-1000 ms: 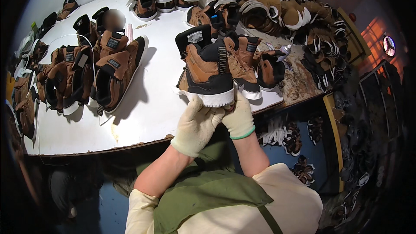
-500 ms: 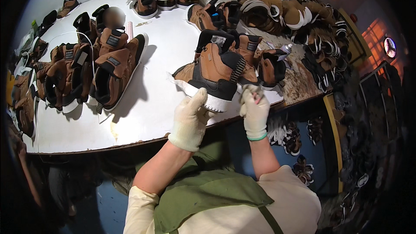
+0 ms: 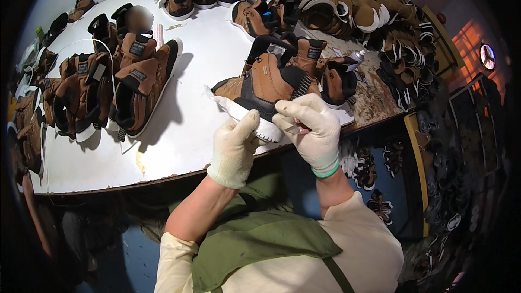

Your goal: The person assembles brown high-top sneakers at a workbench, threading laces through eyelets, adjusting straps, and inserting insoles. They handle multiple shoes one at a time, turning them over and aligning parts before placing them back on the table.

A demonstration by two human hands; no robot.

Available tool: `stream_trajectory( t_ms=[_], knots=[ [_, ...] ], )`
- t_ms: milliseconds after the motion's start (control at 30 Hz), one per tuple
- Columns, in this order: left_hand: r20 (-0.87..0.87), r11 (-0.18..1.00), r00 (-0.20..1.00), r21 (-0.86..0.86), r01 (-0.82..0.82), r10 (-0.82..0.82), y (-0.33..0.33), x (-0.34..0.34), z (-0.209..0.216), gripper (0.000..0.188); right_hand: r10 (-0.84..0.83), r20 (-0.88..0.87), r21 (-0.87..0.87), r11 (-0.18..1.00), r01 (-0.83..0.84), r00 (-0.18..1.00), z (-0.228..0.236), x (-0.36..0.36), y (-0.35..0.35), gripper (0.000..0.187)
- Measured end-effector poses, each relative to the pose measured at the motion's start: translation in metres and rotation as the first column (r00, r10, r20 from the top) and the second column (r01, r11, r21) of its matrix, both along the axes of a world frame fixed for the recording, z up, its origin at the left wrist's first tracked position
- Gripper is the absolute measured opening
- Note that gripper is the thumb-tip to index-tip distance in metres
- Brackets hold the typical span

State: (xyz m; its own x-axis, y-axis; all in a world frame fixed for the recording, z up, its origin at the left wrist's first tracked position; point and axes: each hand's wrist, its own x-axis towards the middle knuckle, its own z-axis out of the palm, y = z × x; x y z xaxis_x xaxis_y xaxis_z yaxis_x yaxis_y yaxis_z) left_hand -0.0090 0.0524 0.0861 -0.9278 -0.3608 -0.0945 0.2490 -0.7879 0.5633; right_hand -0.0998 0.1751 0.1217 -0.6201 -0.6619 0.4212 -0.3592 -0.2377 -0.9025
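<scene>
On the white table (image 3: pixel 195 146), left hand (image 3: pixel 234 149) and right hand (image 3: pixel 310 130) grasp one brown boot (image 3: pixel 266 84).

Small dark rectangular labels (image 3: pixel 138 74) sit sewn on the tongues of the brown boots lying in a row on the left of the white worktop (image 3: pixel 190 130), one on each tongue, with more of the same on the boots behind them (image 3: pixel 137 49). A like dark label (image 3: pixel 315 53) shows on the tongue of a boot standing near the middle of the worktop. At the far right, a small round dial (image 3: pixel 487 56) with a pale face hangs on the orange-lit wall. No packages or screens are in view.
</scene>
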Motion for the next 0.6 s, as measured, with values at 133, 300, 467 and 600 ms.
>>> stream_trajectory(
  t_ms=[133,300,467,600],
  knots=[
    [0.043,0.995,0.999,-0.090,0.032,-0.028,-0.002,-0.001,-0.010,0.037,-0.046,-0.352,0.128,0.987,0.097,0.935,0.006,-0.001,0.001,0.021],
    [0.118,0.994,0.992,-0.093,0.062,-0.051,-0.007,0.000,-0.020,0.033,-0.022,-0.820,0.174,0.942,0.286,0.572,0.023,-0.006,-0.007,0.022],
    [0.038,0.998,0.999,-0.051,0.040,-0.038,-0.004,0.000,-0.013,0.039,-0.080,-0.818,0.079,0.965,0.249,0.570,0.011,-0.017,-0.007,0.014],
    [-0.024,0.998,1.000,0.065,-0.005,0.006,-0.002,0.000,0.004,0.033,-0.164,-0.627,0.020,0.974,0.227,0.762,0.010,-0.015,-0.007,0.009]
  ],
)
